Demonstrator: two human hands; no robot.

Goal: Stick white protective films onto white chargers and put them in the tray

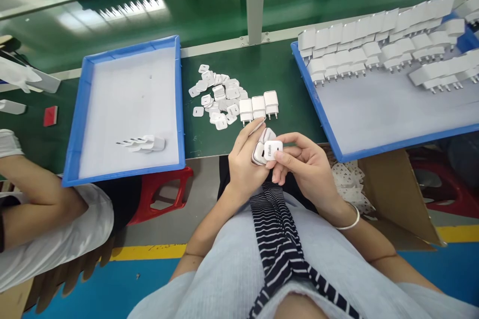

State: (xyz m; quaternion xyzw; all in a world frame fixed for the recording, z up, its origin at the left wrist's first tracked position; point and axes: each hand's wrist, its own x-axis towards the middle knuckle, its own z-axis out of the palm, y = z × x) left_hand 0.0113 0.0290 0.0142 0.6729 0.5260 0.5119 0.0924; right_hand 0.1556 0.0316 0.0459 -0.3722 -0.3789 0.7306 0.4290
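Note:
My left hand [249, 159] is closed around a few white plastic pieces [259, 153] at the table's front edge. Between the thumb and fingers of my right hand [309, 167] is a square white cover [273, 150] with printed letters and a small slot, held against those pieces. Just beyond my hands, three white plug adapters [258, 106] stand side by side with their pins toward me. A loose pile of square white covers [220, 94] lies to their left on the green table [202, 142].
A blue-rimmed tray [180, 109] at left holds a few white adapters. Another blue-rimmed tray [318, 104] at right holds rows of them. A co-worker's arm [41, 194] is at far left. A red stool [181, 187] and cardboard box [404, 189] stand below the table.

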